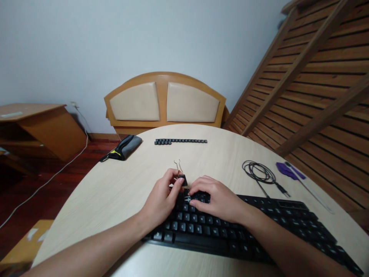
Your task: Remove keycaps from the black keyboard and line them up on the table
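My left hand is closed around a keycap puller with a black handle and bent wire prongs at its upper and lower ends. Below the handle, its lower wires reach down to the upper left keys of a black keyboard. My right hand rests over the same keys. Its thumb and index finger are bent around the lower wire ends in a pinch. What lies between those fingertips is partly hidden. Small black keycaps stand in a row across the far side of the table, with a shorter second row at the left.
The round, pale table also bears a dark pouch at the far left. On the right lie a coiled black cable, a purple cloth and a long white-handled brush. A wooden headboard stands behind.
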Available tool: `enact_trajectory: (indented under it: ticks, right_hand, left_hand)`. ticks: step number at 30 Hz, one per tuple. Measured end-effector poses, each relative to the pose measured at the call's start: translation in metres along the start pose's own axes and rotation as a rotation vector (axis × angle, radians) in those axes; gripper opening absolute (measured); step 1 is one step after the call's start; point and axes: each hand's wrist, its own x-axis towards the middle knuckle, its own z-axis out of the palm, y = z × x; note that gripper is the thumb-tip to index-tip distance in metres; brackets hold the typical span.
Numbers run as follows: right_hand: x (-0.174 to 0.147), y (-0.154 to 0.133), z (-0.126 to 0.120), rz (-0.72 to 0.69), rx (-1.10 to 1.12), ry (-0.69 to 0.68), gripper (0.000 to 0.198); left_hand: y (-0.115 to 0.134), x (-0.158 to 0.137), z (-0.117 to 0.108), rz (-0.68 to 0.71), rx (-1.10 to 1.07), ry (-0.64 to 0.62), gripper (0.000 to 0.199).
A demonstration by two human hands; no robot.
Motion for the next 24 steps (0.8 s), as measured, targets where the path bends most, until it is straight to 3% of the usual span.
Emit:
enact_trajectory:
  ticks: [12, 24]
  right_hand:
    - [0.0, -0.001, 0.0, -0.013, -0.015, 0.016, 0.012]
    - [0.0, 0.004, 0.004, -0.022, -0.05, 0.028, 0.01]
  left_hand:
    - [0.001, 0.007, -0.011, 0.051, 0.067, -0.185, 0.016]
    - [-0.003, 0.006, -0.01, 0.095, 0.198, -0.258, 0.022]
